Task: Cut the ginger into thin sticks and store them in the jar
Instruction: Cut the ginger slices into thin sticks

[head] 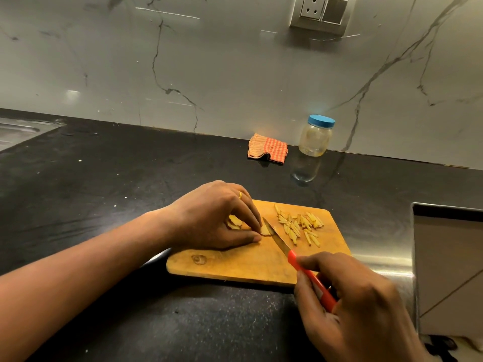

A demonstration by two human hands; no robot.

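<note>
- Your left hand (pixel 217 215) rests on the left part of a wooden cutting board (pixel 248 262). Its fingertips and thumb curl down and pinch a ginger slice (pixel 265 229) flat against the wood.
- The slice is pale yellow, thin and uneven at the edge.
- More ginger pieces (pixel 234 222), the same yellow, lie under that palm.
- Your right hand (pixel 360 309) wraps its fingers round the red handle of a small knife (pixel 281 242). The blade slants up and left, its tip right at the held slice.
- A loose heap of ginger sticks (pixel 300 226), short, thin and pale yellow, lies on the right part of the board.
- The jar (pixel 315 138), clear with a blue lid on, stands upright at the back of the black countertop (pixel 130 178), well apart from the board.
- A checked orange cloth (pixel 268 148) lies just left of the jar.
</note>
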